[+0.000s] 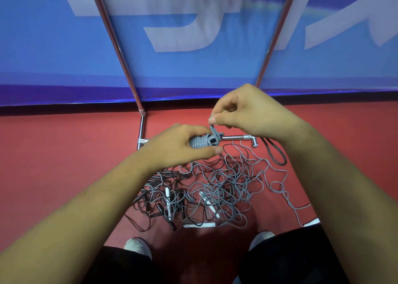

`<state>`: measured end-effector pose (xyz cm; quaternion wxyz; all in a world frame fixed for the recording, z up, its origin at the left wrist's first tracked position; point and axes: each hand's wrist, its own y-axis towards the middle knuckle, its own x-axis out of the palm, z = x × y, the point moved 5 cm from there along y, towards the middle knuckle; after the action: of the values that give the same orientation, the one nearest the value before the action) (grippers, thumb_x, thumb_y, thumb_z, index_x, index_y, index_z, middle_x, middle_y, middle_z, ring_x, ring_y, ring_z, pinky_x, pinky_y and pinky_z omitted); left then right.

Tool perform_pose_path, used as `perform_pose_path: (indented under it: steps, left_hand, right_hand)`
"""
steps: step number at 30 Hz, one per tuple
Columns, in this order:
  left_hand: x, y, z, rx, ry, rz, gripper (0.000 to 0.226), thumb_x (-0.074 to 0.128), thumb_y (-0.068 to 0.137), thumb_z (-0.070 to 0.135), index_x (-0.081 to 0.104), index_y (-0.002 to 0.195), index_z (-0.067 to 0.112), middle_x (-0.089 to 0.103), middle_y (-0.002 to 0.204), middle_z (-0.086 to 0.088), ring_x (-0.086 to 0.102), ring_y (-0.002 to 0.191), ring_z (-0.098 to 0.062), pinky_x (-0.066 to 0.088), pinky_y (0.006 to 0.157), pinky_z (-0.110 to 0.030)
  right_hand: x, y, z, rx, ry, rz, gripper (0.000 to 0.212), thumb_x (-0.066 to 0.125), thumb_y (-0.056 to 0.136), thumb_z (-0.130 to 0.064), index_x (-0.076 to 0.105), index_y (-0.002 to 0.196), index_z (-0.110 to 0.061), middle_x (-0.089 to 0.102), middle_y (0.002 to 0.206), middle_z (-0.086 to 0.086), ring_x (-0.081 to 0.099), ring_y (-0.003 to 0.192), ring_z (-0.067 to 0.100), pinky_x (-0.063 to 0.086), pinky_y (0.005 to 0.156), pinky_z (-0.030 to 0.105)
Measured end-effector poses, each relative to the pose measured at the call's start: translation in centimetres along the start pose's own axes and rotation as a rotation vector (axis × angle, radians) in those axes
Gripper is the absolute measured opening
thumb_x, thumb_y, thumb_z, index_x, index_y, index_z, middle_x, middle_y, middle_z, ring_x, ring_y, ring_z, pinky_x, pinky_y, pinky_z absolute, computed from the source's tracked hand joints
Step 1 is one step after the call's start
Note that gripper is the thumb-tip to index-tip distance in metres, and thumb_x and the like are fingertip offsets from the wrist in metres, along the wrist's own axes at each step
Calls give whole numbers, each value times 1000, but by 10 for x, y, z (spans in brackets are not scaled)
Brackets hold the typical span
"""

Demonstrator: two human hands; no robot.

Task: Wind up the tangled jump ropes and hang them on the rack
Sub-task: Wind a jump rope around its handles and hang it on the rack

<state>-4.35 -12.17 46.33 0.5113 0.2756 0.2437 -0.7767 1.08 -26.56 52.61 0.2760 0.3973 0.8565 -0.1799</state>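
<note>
My left hand (183, 145) grips a wound grey jump rope bundle (201, 142), its coils wrapped tight around the handles. My right hand (247, 113) pinches the loose grey end of that rope (213, 128) just above the bundle, pulled up in a small loop. On the red floor below lies a tangled pile of grey ropes (219, 189) and dark ropes (155, 195) with white handles (199, 225) and black handles among them. The metal rack (120, 53) stands in front, its base bar (237, 137) just behind my hands.
A blue banner (193, 63) hangs behind the rack's two slanted poles. A black rope loop (276, 154) lies on the floor right of the base bar. My two shoes (137, 246) and dark trouser legs are at the bottom, close to the pile.
</note>
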Motion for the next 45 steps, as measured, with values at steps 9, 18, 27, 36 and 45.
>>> perform_pose_path:
  steps: [9,18,27,36,45]
  left_hand:
    - [1,3,-17,-129,-844,94,26,60,91,42,56,85,17,52,60,-10,47,39,-19,42,42,-23]
    - [-26,6,-6,38,-1448,225,41,38,93,50,59,109,19,47,55,-5,42,36,-13,35,41,-18]
    - [-34,-4,-4,202,-1669,-154,40,59,93,22,48,126,3,54,81,-11,54,57,-17,49,55,-28]
    - [-41,2,-29,-313,-1112,446,3,54,97,11,53,98,8,63,75,-12,57,49,-21,50,47,-27]
    - [-26,4,-33,-254,251,80,38,72,90,33,61,125,25,62,89,2,67,87,-28,50,76,-33]
  right_hand:
    - [-36,4,18,52,293,299,10,73,86,-12,73,76,-9,52,49,-6,39,45,6,31,48,18]
    - [-10,7,37,223,237,131,11,70,89,-15,76,82,-10,53,52,0,37,44,9,28,45,22]
    - [2,9,30,204,-47,44,15,68,92,-25,78,84,-17,57,57,-1,43,42,2,34,44,12]
    - [15,5,6,85,-71,-51,13,68,92,-26,76,84,-19,49,47,-9,38,41,3,31,44,14]
    - [23,4,-9,-45,-170,-109,13,71,89,-22,77,81,-14,50,49,-9,39,45,5,28,44,15]
